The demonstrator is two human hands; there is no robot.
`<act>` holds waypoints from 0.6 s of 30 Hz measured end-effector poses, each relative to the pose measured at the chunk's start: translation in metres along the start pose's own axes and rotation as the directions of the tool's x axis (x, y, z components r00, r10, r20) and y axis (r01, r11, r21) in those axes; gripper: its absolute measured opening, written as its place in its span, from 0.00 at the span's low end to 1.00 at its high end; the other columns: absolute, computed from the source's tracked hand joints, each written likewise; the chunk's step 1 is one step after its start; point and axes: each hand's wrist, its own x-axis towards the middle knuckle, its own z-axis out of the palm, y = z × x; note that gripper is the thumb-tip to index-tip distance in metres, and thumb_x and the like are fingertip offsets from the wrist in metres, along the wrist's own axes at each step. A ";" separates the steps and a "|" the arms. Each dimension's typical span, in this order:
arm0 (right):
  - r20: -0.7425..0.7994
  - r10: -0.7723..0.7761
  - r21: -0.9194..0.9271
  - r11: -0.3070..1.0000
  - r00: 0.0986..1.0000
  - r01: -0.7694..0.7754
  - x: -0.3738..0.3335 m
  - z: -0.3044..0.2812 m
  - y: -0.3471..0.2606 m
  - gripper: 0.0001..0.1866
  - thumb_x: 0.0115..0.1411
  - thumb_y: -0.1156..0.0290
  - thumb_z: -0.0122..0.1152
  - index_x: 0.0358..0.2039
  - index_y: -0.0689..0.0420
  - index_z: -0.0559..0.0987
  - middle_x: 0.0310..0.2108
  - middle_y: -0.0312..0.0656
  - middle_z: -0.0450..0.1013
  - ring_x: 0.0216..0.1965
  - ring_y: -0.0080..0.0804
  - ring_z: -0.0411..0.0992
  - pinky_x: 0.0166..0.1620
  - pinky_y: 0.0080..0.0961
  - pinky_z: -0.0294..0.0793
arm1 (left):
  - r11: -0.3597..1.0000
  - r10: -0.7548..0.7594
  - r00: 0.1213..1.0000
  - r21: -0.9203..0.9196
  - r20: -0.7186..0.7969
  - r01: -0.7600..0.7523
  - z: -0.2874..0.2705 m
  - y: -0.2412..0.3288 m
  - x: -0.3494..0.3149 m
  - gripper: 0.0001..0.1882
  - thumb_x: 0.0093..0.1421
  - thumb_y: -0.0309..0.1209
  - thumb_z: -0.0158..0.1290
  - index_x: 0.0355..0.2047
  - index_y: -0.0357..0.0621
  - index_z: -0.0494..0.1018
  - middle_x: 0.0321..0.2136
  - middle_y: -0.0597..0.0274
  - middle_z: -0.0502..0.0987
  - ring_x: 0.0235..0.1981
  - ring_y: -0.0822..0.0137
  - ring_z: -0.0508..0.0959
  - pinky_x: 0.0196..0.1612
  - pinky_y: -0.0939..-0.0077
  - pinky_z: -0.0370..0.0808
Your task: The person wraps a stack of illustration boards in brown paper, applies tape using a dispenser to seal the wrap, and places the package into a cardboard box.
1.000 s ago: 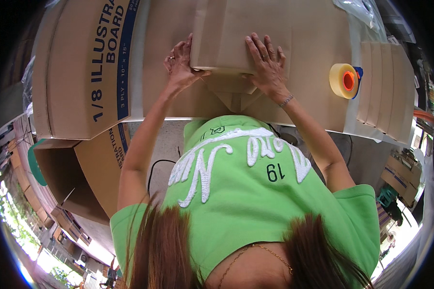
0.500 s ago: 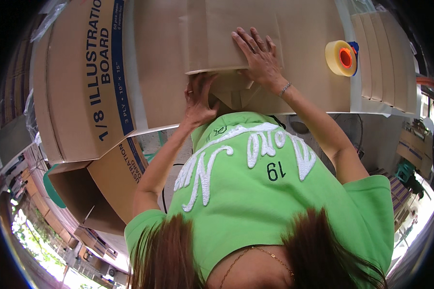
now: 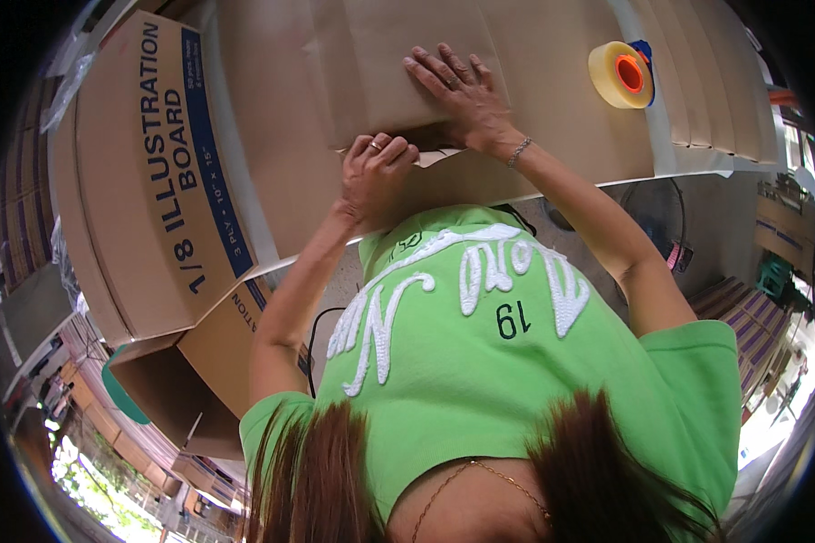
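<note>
Tabletop (image 3: 552, 172): two hands (image 3: 376, 176), one tape roll (image 3: 618, 74).

Bare surface (image 3: 552, 172) open right of the folded cardboard sheet (image 3: 380, 63), between it and the tape roll (image 3: 620, 74) near the far right. Stacked flat cardboard (image 3: 706, 81) walls off the right edge just past the roll. Left side blocked by a big printed carton (image 3: 145, 172), close beside the sheet; narrow cardboard strip between them passable.
</note>
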 end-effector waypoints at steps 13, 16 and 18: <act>0.022 0.020 -0.235 0.972 1.000 -0.014 -0.027 -0.013 0.035 0.52 0.51 0.67 0.67 0.70 0.25 0.47 0.73 0.25 0.42 0.72 0.35 0.45 0.66 0.51 0.48 | 0.865 0.498 0.837 -0.200 0.227 -0.461 -0.017 -0.071 0.057 0.06 0.55 0.34 0.56 0.32 0.49 0.73 0.30 0.67 0.67 0.30 0.72 0.77 0.34 0.75 0.79; 0.012 0.100 -0.156 0.983 0.995 -0.097 -0.040 -0.012 0.036 0.52 0.50 0.68 0.67 0.70 0.28 0.49 0.72 0.25 0.44 0.71 0.30 0.47 0.64 0.48 0.54 | 0.842 0.495 0.851 -0.338 0.177 -0.420 -0.014 -0.073 0.059 0.07 0.56 0.34 0.56 0.30 0.48 0.71 0.30 0.65 0.67 0.29 0.69 0.77 0.34 0.73 0.79; -0.043 0.128 -0.238 0.962 0.991 -0.134 -0.050 -0.013 0.046 0.50 0.51 0.68 0.67 0.70 0.31 0.50 0.71 0.27 0.49 0.69 0.29 0.52 0.62 0.45 0.58 | 0.849 0.479 0.852 -0.359 0.212 -0.388 -0.011 -0.077 0.059 0.07 0.57 0.34 0.56 0.31 0.48 0.72 0.31 0.65 0.67 0.29 0.68 0.77 0.34 0.73 0.79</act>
